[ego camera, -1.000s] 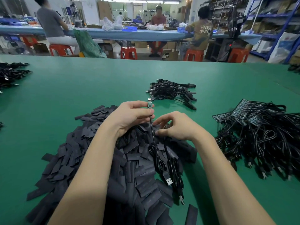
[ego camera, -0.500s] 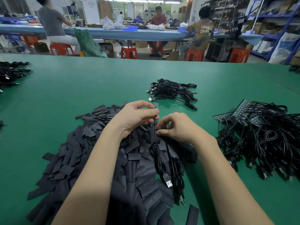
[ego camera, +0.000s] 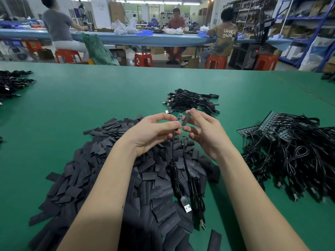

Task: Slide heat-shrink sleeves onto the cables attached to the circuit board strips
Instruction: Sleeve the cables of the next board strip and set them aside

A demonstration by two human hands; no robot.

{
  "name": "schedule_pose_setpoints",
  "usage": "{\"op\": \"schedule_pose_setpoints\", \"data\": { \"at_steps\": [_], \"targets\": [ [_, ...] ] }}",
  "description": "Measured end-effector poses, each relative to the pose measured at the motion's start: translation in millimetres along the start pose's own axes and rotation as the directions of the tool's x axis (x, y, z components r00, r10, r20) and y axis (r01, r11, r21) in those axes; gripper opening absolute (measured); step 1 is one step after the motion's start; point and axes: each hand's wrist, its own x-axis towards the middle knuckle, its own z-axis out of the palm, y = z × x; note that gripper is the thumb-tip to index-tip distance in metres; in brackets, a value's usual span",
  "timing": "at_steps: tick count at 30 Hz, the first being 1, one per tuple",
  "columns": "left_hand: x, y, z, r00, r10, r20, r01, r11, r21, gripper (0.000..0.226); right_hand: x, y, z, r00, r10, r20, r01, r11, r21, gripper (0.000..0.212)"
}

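the left hand (ego camera: 152, 131) pinches a small circuit board strip (ego camera: 179, 117) upright between thumb and forefinger, its cable (ego camera: 173, 154) hanging down onto the pile of sleeves (ego camera: 101, 171). the right hand (ego camera: 204, 131) pinches one heat-shrink sleeve (ego camera: 186, 119) just beside the strip, not yet over it. a second cable (ego camera: 188, 171) lies on the pile beneath. bare green table (ego camera: 90, 98) opens ahead and to the left; a finished bundle (ego camera: 192, 101) sits beyond, and a tangled heap of strips and cables (ego camera: 293, 147) crowds the right.
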Motion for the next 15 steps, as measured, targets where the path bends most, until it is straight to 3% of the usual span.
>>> {"op": "schedule_pose_setpoints", "data": {
  "at_steps": [6,12,15],
  "targets": [
    [1.0,-1.5,-1.7,1.000,-0.016,0.018,0.017,0.999,-0.034,0.029,-0.6,-4.4,1.1,0.998,-0.039,0.055,0.035,0.996,0.083,0.010],
    [0.1,-1.8,-0.8,1.000,-0.016,0.019,0.017,0.999,-0.028,0.028,0.2,-5.3,-6.4,0.991,-0.051,0.127,0.038,0.994,0.104,0.026],
    [-0.3,-1.8,0.9,1.000,-0.024,0.019,0.025,0.999,-0.028,0.021,1.1,-6.4,-7.3,0.991,-0.059,0.116,0.032,0.975,0.219,0.037]
  ]
}}
